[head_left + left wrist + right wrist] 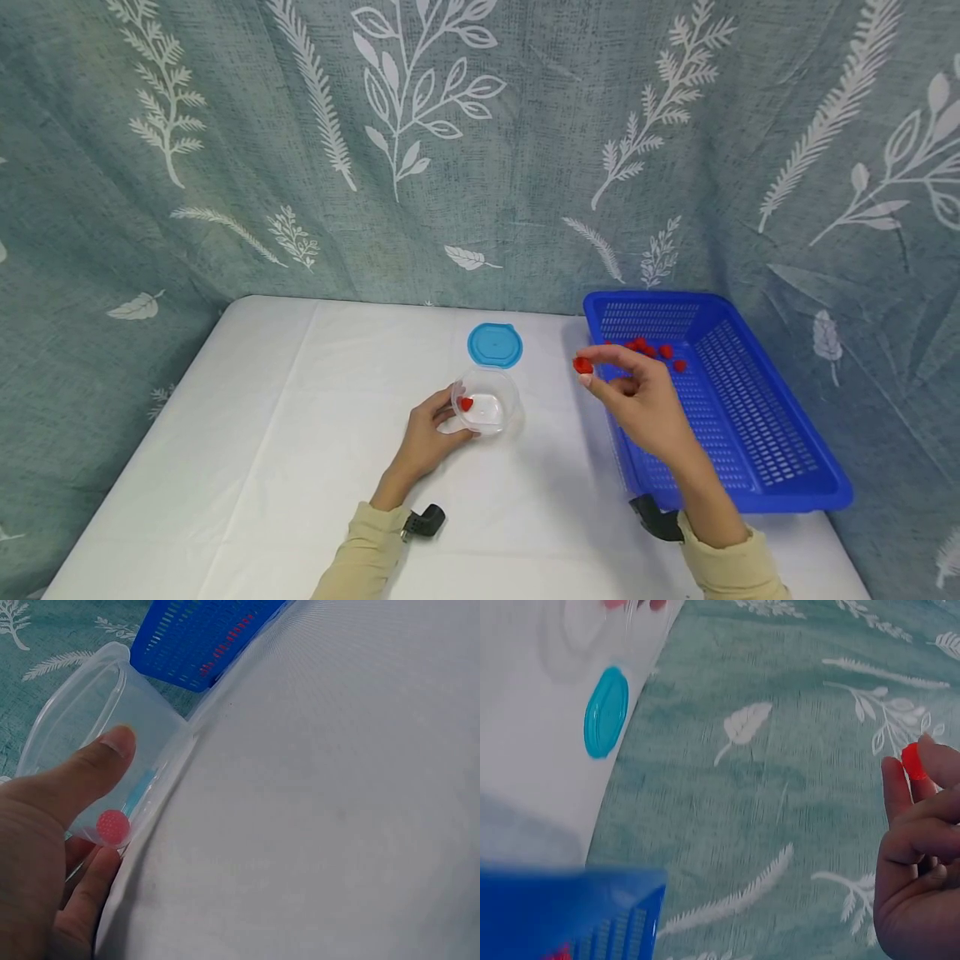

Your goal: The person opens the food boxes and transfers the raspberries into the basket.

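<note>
A clear plastic tub (491, 407) stands on the white table, gripped round its side by my left hand (430, 440). Inside it lies one small red bumpy ball (113, 826), seen through the wall in the left wrist view. Between thumb and fingertips my right hand (645, 400) pinches another red ball (582, 365), held up near the left rim of a blue basket (780, 375). Several more red balls (665, 352) lie in the far part of that basket. The right wrist view shows the pinched ball (912, 761) partly covered by the thumb.
A round blue lid (495, 345) lies flat just behind the tub. The basket takes up the right side of the white table (322, 433). Behind the table hangs a green curtain (525, 167) with white leaf prints.
</note>
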Demonstrator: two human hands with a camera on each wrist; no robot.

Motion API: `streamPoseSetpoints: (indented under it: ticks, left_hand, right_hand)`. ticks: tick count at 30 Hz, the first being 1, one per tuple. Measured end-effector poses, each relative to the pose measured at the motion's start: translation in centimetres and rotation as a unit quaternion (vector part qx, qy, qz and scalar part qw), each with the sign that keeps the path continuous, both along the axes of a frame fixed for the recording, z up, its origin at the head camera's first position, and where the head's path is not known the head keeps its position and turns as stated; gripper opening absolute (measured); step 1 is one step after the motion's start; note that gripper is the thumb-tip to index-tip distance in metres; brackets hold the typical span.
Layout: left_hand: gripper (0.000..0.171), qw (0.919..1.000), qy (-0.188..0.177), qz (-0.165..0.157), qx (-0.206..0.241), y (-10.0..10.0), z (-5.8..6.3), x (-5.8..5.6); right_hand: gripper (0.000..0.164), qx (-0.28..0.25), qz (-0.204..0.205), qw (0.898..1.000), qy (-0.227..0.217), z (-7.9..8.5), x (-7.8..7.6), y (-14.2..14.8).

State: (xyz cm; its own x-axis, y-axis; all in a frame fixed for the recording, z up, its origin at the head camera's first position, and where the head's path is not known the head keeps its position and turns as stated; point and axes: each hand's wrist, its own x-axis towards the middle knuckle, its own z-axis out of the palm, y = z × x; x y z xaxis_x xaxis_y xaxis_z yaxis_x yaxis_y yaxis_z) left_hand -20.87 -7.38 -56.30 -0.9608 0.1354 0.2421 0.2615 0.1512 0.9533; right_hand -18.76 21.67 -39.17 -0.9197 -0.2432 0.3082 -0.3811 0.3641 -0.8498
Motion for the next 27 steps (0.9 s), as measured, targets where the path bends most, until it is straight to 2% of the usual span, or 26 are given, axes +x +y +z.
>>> streamPoseSetpoints:
  ticks: [3, 5, 10, 14, 19, 27]
  left_hand:
    - [0.077, 0.9999, 0.005, -0.005, 0.009, -0.1, 0.9, 0.4]
    - [0.077, 0.9999, 0.002, -0.006, 0.010, -0.1, 1.0, 0.5]
    - [0.082, 0.9999, -0.010, 0.003, -0.002, 0.0, -0.8, -0.3]
    - [0.083, 0.9999, -0.010, 0.007, 0.004, 0.0, -2.0, -0.9]
    - [0.082, 0.9997, -0.012, -0.001, 0.020, -0.3, -2.4, -1.1]
    - [0.082, 0.9999, -0.005, -0.003, 0.009, -0.4, -2.3, -1.0]
  right_hand:
    - [0.026, -0.008, -0.021, 1.000, 0.016, 0.4, -0.5, 1.3]
    - [0.027, -0.019, -0.033, 0.999, 0.017, 0.4, -1.1, 2.3]
    - [0.029, -0.026, -0.073, 0.997, 0.009, 0.2, -2.4, 4.6]
    - [0.030, -0.006, -0.103, 0.995, 0.010, -0.3, -3.5, 6.3]
    - [0.028, 0.024, -0.133, 0.991, 0.012, -0.9, -5.3, 8.5]
    - [0.030, 0.066, -0.161, 0.985, 0.000, -2.8, -8.5, 11.9]
